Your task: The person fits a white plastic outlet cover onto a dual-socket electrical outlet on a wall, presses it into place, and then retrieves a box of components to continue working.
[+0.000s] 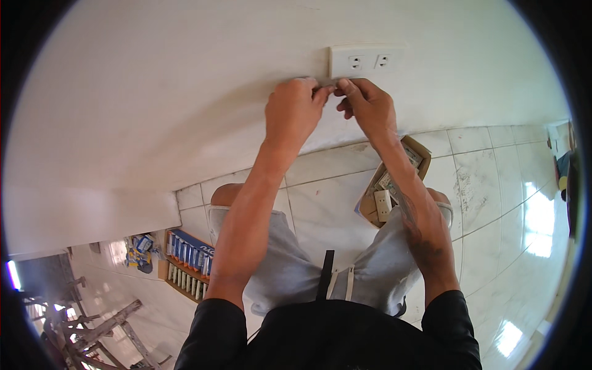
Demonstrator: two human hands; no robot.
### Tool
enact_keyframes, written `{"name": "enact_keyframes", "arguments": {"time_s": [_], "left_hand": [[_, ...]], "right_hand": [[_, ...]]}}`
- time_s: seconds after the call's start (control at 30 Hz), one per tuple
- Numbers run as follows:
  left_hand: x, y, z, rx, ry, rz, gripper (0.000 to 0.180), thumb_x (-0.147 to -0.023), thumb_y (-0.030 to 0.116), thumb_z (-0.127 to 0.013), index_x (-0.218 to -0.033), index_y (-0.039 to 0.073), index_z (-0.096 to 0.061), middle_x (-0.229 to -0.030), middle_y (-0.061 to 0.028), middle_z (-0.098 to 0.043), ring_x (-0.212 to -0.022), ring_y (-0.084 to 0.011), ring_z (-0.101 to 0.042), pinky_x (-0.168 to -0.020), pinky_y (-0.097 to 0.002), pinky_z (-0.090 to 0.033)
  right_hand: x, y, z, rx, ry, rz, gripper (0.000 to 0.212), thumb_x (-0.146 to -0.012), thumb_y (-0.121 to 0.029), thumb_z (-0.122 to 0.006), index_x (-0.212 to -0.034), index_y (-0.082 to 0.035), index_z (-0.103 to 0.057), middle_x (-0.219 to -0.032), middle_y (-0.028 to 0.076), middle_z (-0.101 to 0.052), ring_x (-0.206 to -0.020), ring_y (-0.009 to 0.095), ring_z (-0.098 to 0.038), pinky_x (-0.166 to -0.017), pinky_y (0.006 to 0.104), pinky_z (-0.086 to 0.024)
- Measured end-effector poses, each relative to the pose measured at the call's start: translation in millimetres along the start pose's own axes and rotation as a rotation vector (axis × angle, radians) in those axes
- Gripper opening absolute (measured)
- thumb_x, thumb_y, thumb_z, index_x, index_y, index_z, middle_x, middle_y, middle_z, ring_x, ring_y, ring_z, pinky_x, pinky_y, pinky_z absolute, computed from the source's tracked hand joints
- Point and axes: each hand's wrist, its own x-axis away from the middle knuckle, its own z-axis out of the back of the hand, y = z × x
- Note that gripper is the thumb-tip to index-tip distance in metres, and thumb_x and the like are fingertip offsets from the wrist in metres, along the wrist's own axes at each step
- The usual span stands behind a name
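Observation:
A white wall outlet (365, 60) with two sockets is fixed to the pale wall in front of me. Just under its lower left corner, my left hand (295, 112) is closed, with thumb and fingertips pinched together close to the wall. My right hand (371, 108) meets it there, thumb pressed against the index finger and the other fingers curled. Their fingertips nearly touch. Whatever sits in either pinch is too small or hidden to make out.
On the tiled floor (327, 197), a cardboard box (368, 211) holding outlet parts stands beneath my right forearm. To the left lie a carton (163, 269) with rows of small blue boxes and some crumpled packaging (142, 250). A wooden structure (108, 327) stands farther left.

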Motion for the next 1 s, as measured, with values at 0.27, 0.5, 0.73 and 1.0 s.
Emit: {"name": "enact_keyframes", "arguments": {"time_s": [0.27,0.5,0.73,1.0], "left_hand": [[-1.0,2.4,-17.2,0.472,-0.001,0.031,0.038,-0.103,0.029,-0.06,-0.095,-0.005,-0.074,-0.076,-0.0124,-0.075,-0.061,-0.0174,-0.072,-0.058,-0.0291,-0.054],[4.1,-0.6,-28.3,0.651,0.043,-0.019,0.035,-0.104,0.028,-0.056,-0.092,0.001,-0.075,-0.075,-0.0103,-0.075,-0.058,-0.0206,-0.072,-0.061,-0.0353,-0.056],[15.4,4.1,-33.3,0.569,0.132,-0.108,0.03,-0.104,0.021,-0.056,-0.095,-0.003,-0.073,-0.073,-0.0109,-0.074,-0.063,-0.0179,-0.074,-0.059,-0.031,-0.056],[16.7,11.5,-36.3,1.056,0.004,0.072,0.032,-0.106,0.019,-0.052,-0.097,-0.006,-0.07,-0.082,-0.0146,-0.075,-0.065,-0.0178,-0.074,-0.059,-0.0297,-0.058]], "right_hand": [[5.9,-27.4,22.6,0.259,0.196,0.066,0.036,-0.098,-0.033,-0.072,-0.092,0.002,-0.071,-0.075,0.004,-0.069,-0.063,0.008,-0.061,-0.058,0.025,-0.049],[13.7,-51.0,-7.3,0.214,0.177,0.097,0.033,-0.097,-0.031,-0.073,-0.096,0.002,-0.074,-0.071,0.002,-0.066,-0.061,0.007,-0.059,-0.056,0.0239,-0.048],[22.4,-79.5,-12.1,0.287,0.235,-0.01,0.033,-0.096,-0.033,-0.075,-0.092,0.0,-0.075,-0.072,0.004,-0.069,-0.057,0.008,-0.059,-0.053,0.0239,-0.046],[18.7,-73.1,-0.1,0.248,0.188,0.058,0.03,-0.095,-0.031,-0.075,-0.093,-0.001,-0.075,-0.072,0.003,-0.07,-0.057,0.009,-0.06,-0.053,0.024,-0.046]]}}
